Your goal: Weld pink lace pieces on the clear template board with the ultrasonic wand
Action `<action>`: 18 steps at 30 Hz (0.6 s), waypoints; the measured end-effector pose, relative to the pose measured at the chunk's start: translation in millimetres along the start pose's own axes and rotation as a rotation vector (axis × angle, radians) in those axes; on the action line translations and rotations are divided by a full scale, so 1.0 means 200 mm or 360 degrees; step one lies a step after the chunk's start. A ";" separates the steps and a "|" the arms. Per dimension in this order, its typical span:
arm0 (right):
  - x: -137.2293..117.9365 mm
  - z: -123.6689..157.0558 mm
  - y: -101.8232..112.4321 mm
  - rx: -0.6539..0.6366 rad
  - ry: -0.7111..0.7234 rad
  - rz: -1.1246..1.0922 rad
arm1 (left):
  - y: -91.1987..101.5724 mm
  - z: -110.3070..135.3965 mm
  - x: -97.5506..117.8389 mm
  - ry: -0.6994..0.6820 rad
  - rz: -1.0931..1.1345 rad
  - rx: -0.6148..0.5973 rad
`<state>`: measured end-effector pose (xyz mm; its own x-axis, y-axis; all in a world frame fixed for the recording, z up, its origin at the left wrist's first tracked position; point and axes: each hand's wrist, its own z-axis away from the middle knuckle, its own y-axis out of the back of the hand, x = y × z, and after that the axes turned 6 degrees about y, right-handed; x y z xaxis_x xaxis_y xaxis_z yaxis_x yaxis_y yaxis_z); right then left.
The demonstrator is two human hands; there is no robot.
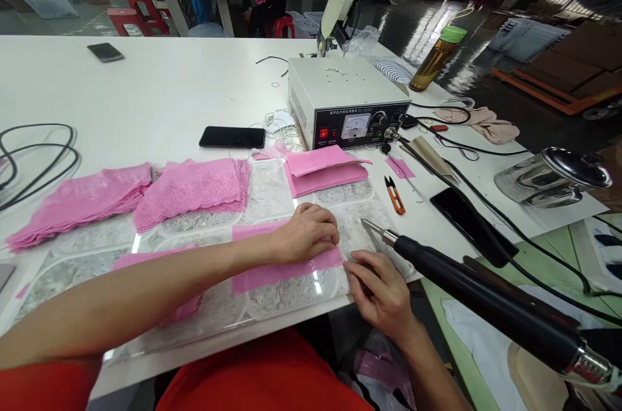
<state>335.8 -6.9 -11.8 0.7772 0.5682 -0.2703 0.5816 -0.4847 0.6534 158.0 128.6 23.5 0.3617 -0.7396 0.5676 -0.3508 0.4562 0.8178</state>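
My left hand point(308, 233) rests with curled fingers pressing down on a pink fabric strip point(262, 271) that lies over white lace on a clear plate point(291, 294). My right hand point(381, 288) sits at the strip's right end, fingers bent and pinching its edge. A black welding handpiece point(466, 288) with a metal tip lies just beyond my right hand, tip pointing left.
Stacks of pink lace point(194, 187) and folded pink pieces point(323, 168) lie behind. A white control box point(347, 100), orange snips point(394, 196), two black phones point(232, 137), cables, a bottle point(435, 58) and a steel kettle point(554, 177) stand around. A person works at a far table.
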 end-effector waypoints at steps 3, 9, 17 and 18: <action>0.00 0.00 0.00 0.0000 0.0006 0.0009 | 0.02 0.05 0.01 -0.0174 -0.0071 0.0002; 0.01 0.01 0.00 -0.0032 0.0077 0.0041 | 0.07 0.19 -0.02 -0.0380 -0.0186 -0.0220; 0.01 0.02 0.00 -0.0083 0.0099 0.0063 | 0.11 0.23 -0.10 -0.0440 -0.0236 -0.0357; 0.01 0.02 0.00 -0.0087 0.0100 0.0065 | 0.11 0.23 -0.11 -0.0457 -0.0238 -0.0338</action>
<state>339.0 -8.9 -14.8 0.7825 0.5900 -0.1989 0.5344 -0.4724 0.7009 103.6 131.4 24.7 0.1284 -0.9005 0.4155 -0.1147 0.4027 0.9081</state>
